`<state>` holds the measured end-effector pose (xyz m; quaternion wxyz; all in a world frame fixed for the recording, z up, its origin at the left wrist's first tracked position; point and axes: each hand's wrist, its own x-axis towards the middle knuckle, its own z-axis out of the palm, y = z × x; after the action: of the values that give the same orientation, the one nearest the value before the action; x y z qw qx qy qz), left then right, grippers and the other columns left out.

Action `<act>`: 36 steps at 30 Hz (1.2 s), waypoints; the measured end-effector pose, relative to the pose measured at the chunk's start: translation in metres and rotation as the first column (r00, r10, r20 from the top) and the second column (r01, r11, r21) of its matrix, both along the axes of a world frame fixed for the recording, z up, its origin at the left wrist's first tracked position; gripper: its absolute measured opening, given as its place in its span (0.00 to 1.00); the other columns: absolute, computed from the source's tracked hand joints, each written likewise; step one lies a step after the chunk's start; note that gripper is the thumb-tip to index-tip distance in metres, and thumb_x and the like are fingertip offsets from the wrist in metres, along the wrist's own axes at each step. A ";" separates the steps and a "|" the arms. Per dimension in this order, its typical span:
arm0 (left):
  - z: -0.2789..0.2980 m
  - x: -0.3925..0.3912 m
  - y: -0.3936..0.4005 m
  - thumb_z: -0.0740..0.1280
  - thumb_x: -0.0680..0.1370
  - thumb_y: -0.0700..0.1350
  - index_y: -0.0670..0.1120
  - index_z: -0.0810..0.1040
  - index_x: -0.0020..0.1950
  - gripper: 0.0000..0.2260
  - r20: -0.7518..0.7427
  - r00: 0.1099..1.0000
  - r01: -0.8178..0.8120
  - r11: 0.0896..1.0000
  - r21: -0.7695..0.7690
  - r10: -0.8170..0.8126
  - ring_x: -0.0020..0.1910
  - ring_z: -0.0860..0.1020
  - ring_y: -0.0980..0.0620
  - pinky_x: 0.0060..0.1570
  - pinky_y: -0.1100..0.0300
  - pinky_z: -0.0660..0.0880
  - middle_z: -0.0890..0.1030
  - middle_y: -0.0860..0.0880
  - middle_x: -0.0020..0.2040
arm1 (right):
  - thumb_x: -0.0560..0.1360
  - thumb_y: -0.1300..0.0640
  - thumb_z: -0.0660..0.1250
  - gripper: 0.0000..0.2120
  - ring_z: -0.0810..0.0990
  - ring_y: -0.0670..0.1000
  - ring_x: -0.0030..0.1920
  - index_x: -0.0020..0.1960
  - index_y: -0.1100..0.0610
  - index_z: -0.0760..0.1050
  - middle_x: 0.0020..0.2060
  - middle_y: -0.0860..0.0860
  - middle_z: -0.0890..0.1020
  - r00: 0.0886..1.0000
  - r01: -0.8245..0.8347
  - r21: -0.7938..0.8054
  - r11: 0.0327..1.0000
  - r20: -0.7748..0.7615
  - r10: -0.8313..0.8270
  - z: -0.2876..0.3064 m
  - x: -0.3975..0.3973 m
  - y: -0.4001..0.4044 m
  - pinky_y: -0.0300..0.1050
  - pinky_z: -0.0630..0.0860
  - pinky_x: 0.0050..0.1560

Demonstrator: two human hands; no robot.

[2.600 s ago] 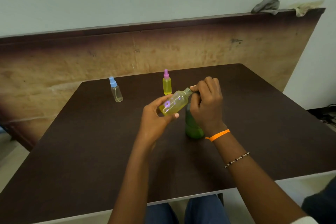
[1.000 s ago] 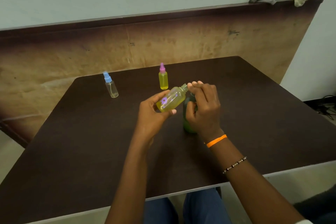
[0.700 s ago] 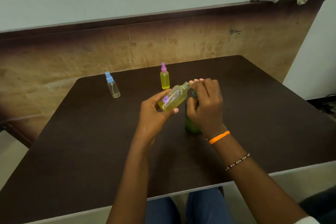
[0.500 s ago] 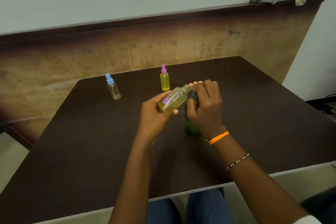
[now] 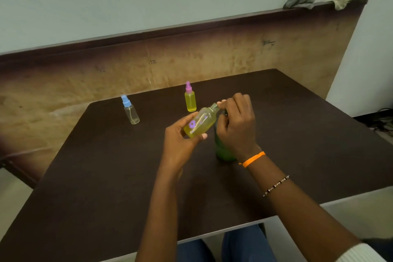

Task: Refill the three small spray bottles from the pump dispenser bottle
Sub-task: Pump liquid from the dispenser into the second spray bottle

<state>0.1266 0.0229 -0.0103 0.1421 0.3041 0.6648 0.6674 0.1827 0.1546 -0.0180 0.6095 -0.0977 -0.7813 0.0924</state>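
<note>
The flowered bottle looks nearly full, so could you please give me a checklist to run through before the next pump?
1. Flowered bottle firmly held: ok, the left hand grips its lower body.
2. Neck open and tilted toward the pump: ok, no cap on it, mouth by the right fingertips.
3. Nozzle lined up with the mouth: cannot tell, the right hand hides the pump head.
4. Room left inside: cannot tell; yellow liquid fills most of the body.
5. Green bottle standing on the table: ok, upright under the right hand.
6. Other refills: pink-capped bottle ok, yellow and full; blue-capped bottle not ok, nearly empty.
</note>
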 end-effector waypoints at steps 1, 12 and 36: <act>0.001 0.000 0.000 0.71 0.67 0.27 0.45 0.77 0.62 0.26 -0.001 1.000 0.001 1.000 0.003 -0.001 0.54 0.80 0.55 0.52 0.64 0.77 0.82 0.50 0.55 | 0.67 0.68 0.57 0.06 0.66 0.56 0.37 0.36 0.64 0.72 0.34 0.59 0.72 1.000 -0.003 0.013 1.000 0.014 0.002 0.003 0.001 0.000 0.53 0.68 0.34; -0.002 0.000 -0.001 0.72 0.66 0.28 0.47 0.77 0.61 0.26 0.001 1.000 0.005 1.000 -0.015 -0.005 0.53 0.80 0.55 0.51 0.62 0.78 0.82 0.51 0.53 | 0.64 0.65 0.62 0.04 0.66 0.55 0.37 0.37 0.66 0.73 0.34 0.59 0.72 0.999 -0.040 0.019 0.999 0.024 0.040 -0.005 0.002 0.003 0.50 0.67 0.35; -0.005 0.000 0.002 0.72 0.67 0.28 0.48 0.77 0.62 0.26 0.011 1.000 0.021 1.000 0.007 -0.021 0.55 0.79 0.55 0.53 0.60 0.77 0.81 0.48 0.57 | 0.64 0.66 0.59 0.03 0.66 0.57 0.35 0.35 0.65 0.71 0.33 0.59 0.71 0.999 -0.046 -0.002 0.999 -0.007 0.046 -0.005 0.001 0.004 0.52 0.67 0.34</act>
<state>0.1262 0.0250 -0.0156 0.1516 0.3079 0.6585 0.6698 0.1839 0.1588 -0.0227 0.6098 -0.0803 -0.7811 0.1076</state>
